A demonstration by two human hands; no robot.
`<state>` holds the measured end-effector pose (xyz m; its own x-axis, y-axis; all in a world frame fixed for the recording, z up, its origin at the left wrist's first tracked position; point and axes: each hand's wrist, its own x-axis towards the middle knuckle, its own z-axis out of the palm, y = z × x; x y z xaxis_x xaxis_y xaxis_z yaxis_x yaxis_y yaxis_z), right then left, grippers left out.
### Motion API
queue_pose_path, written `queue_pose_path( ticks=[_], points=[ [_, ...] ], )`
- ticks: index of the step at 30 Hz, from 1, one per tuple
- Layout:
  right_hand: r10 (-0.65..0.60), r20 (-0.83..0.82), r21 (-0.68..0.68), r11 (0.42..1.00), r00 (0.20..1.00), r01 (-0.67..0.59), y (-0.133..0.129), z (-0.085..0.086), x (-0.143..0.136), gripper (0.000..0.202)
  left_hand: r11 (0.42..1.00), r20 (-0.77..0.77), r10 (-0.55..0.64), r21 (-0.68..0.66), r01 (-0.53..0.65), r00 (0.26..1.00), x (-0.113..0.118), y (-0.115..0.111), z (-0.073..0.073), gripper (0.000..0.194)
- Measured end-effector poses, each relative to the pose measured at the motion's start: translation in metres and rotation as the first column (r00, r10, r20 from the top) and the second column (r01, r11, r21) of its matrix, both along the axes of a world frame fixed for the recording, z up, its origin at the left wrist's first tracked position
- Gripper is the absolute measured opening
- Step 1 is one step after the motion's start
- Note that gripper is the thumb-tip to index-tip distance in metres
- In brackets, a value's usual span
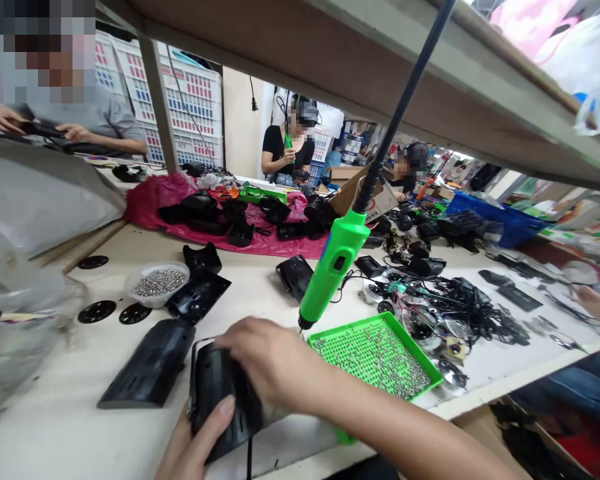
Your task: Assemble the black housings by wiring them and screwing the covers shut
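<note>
Black plastic housing (225, 400) lies near the front edge of the tabletop (55, 427), between both hands. Left hand (195, 443) comes up from below, thumb pressed on the housing's near face: grip closed around its lower edge. Right hand (273, 363) lies palm-down across the top, fingers curled over the far rim, forearm entering from lower right; grip holds the housing too.

Risks, as judged:
- The housing sits close to the edge; a loosened hold could let it slide off.
- The hanging green electric screwdriver (333, 270) dangles just beyond the right hand's knuckles; a lifted wrist could knock it.
- The green screw tray (380, 357) touches or nearly touches the right forearm; a sweep could scatter screws.
</note>
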<state>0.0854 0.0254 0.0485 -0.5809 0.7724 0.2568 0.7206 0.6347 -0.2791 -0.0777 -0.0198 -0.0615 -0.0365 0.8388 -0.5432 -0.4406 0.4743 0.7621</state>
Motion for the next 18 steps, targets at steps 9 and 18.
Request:
queue_pose_path(
  ticks=[9, 18],
  points=[
    [-0.383, 0.163, -0.229, 0.882, 0.909, 0.412, 0.054, -0.066, 0.029, 0.018, 0.989, 0.19, 0.112, -0.12, -0.09, 0.975, 0.005, -0.009, 0.033, 0.075],
    [-0.294, 0.161, -0.29, 0.898, 0.942, 0.33, 0.065, -0.075, 0.033, 0.026, 0.99, 0.332, 0.087, -0.13, -0.045, 0.939, -0.006, -0.008, 0.015, 0.068]
  ],
)
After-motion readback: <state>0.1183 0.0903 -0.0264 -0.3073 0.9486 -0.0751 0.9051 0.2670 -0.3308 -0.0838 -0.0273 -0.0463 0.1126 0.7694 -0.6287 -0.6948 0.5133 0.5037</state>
